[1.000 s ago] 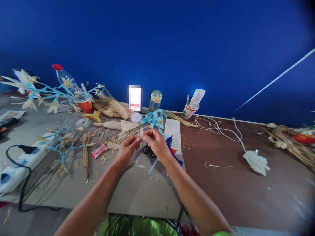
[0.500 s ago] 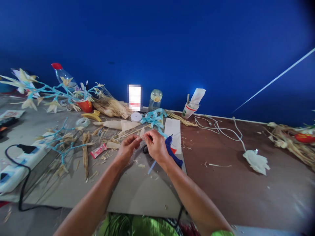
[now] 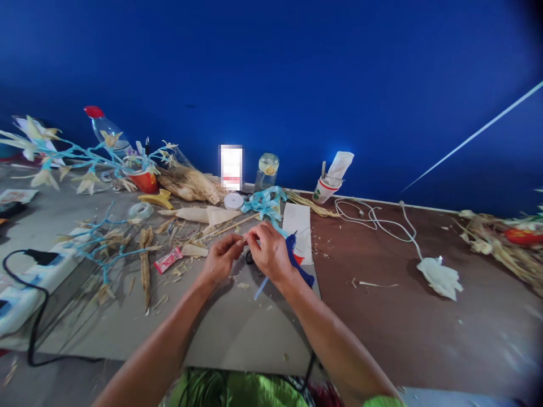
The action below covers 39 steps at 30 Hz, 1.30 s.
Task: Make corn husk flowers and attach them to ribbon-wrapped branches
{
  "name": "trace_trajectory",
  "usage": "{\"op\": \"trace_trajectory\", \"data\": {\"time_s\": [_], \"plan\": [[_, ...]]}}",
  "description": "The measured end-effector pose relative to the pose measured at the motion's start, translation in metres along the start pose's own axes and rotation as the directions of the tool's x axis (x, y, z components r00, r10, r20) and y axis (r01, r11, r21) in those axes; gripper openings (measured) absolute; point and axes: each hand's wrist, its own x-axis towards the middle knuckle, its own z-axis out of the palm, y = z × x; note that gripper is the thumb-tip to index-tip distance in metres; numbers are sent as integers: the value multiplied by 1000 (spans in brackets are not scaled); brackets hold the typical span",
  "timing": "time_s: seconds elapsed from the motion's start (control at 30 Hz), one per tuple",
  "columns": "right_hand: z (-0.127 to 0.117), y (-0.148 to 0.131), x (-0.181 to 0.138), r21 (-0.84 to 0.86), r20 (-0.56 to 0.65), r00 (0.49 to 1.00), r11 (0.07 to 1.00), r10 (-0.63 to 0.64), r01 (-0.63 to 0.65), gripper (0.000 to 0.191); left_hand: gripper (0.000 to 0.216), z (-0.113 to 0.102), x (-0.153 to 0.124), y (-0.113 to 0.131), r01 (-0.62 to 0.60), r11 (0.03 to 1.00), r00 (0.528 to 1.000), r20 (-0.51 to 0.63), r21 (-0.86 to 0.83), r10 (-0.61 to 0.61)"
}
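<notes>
My left hand (image 3: pixel 221 257) and my right hand (image 3: pixel 268 249) meet fingertip to fingertip above the grey table. Both are closed in a pinch on a small pale piece of dried husk (image 3: pixel 245 237), which the fingers almost wholly cover. Just right of my right hand lies a blue glue gun (image 3: pixel 299 268), partly behind the wrist, with a clear glue stick (image 3: pixel 261 288) showing below the hand. Pale husk pieces (image 3: pixel 194 250) and a pink-red wrapped packet (image 3: pixel 168 260) are left of my left hand. Light-blue ribbon (image 3: pixel 267 202) lies beyond the hands.
Blue-wrapped stems with husk flowers stand in a red cup (image 3: pixel 145 182) at back left. A white power strip (image 3: pixel 40 288) with a black cord lies at left. Behind are a glass jar (image 3: pixel 266 174) and a paper cup (image 3: pixel 326 189). A white cable (image 3: pixel 392 237) crosses the brown surface.
My fingers have closed in over the husk piece, whose tip stood up above them before and is now mostly hidden. The view has shifted slightly.
</notes>
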Motion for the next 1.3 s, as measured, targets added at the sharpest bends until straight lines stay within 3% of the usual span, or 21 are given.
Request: {"op": "trace_trajectory", "data": {"time_s": [0.2, 0.4, 0.63, 0.7, 0.77, 0.83, 0.9, 0.97, 1.17, 1.3], "plan": [[-1, 0, -1, -21, 1, 1000, 999, -26, 26, 16, 36, -2, 0, -9, 12, 989, 1000, 24, -147, -9], [-1, -4, 0, 11, 29, 999, 1000, -23, 22, 14, 23, -2, 1, -5, 24, 993, 1000, 1, -119, -24], [-5, -7, 1, 233, 52, 997, 970, 56, -67, 19, 20, -1, 3, -3, 75, 983, 997, -9, -170, -77], [-5, -3, 2, 340, 1, 982, 923, 190, -179, 21, 19, -1, 4, -3, 79, 976, 995, -37, -205, -88], [-4, 4, 3, 453, -9, 923, 824, 385, -340, 23, 18, 0, 4, -3, 81, 959, 994, -55, -270, -99], [-2, 9, 3, 541, 100, 849, 688, 518, -484, 21, 18, 1, 3, -1, 90, 940, 992, -50, -328, -113], [3, 10, 1, 589, 279, 812, 577, 512, -566, 17, 20, 2, 2, 1, 114, 930, 990, -34, -349, -135], [7, 7, 0, 633, 377, 810, 514, 448, -579, 15, 22, 1, 2, 1, 131, 932, 989, -20, -337, -146], [12, -5, -2, 720, 343, 837, 453, 426, -526, 21, 29, -2, 3, -6, 69, 968, 997, 2, -240, -71], [12, -1, -3, 730, 375, 844, 439, 383, -524, 26, 30, 0, 1, -5, 101, 959, 995, 19, -263, -99]]}}
